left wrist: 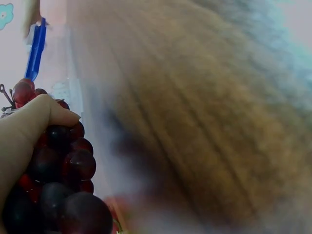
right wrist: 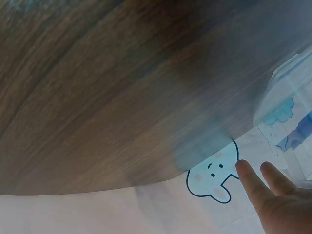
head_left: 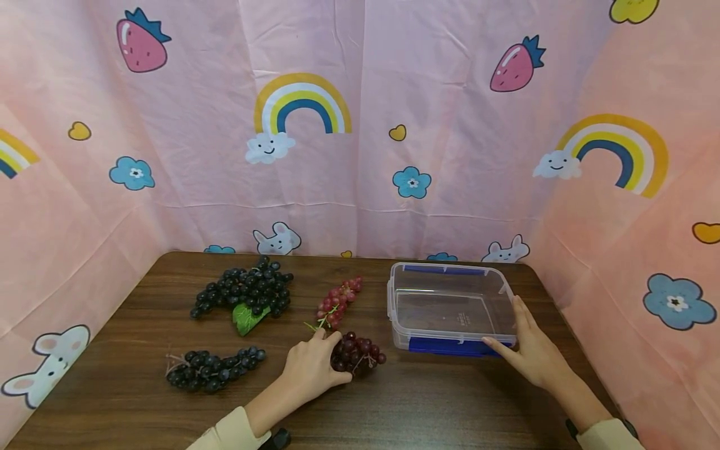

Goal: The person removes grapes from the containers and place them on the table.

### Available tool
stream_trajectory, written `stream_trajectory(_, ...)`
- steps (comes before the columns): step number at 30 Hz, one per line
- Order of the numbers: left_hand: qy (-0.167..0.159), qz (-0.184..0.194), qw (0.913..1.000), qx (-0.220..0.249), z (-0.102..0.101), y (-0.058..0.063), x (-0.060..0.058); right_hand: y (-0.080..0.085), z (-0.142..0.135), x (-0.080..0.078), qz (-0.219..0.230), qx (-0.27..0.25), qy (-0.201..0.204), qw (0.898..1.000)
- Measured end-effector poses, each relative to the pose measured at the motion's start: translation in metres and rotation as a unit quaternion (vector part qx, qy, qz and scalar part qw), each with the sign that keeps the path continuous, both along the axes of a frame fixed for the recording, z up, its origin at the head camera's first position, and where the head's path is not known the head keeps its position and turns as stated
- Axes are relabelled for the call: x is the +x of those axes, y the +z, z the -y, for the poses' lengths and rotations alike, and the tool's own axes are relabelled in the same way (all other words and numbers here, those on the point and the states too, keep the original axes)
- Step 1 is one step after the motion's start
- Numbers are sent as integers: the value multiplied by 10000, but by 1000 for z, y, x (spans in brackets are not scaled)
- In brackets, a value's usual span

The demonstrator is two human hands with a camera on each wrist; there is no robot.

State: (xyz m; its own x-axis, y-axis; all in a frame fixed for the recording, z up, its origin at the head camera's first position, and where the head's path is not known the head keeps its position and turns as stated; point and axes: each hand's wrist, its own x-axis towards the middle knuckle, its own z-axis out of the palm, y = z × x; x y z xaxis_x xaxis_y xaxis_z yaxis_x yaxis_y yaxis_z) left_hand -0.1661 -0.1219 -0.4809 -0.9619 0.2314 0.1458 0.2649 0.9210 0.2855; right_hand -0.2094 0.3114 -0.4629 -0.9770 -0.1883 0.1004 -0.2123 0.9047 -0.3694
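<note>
My left hand (head_left: 312, 362) grips a bunch of dark red grapes (head_left: 360, 355) near the middle of the table. In the left wrist view the thumb lies across the round dark red grapes (left wrist: 80, 165). A clear plastic container (head_left: 444, 312) with blue clips stands to the right, its inside showing bare. Beside its right end is my right hand (head_left: 531, 350), fingers straight along the side and thumb at the front rim. The right wrist view shows two extended fingers (right wrist: 253, 183) near the container's transparent wall (right wrist: 287, 87).
Behind the left hand lies a smaller bunch of lighter red grapes (head_left: 340, 303) on a green stem. At the left are a large bunch of black grapes (head_left: 242, 287) with a green leaf (head_left: 247, 319) and a dark blue bunch (head_left: 214, 370). A pink patterned curtain (head_left: 371, 231) surrounds the wooden table (head_left: 394, 412).
</note>
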Motion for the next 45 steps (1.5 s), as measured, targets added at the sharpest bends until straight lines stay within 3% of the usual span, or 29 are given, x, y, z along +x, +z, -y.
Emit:
stream_trajectory(14, 245, 101, 9993, -252, -2, -7, 7, 1, -1, 6, 107, -34, -28, 9999)
stream_trajectory(24, 350, -149, 9988, -296, -3, -11, 10, 4, -3, 8, 236, -42, -20, 9997)
stream_trajectory(38, 329, 53, 9985, -426, 5, -6, 18, 4, 0, 4, 137, -22, 5, 9999)
stream_trajectory(45, 358, 145, 9983, -447, 7, -1, 23, 6, 4, 5, -135, 48, 95, 9999)
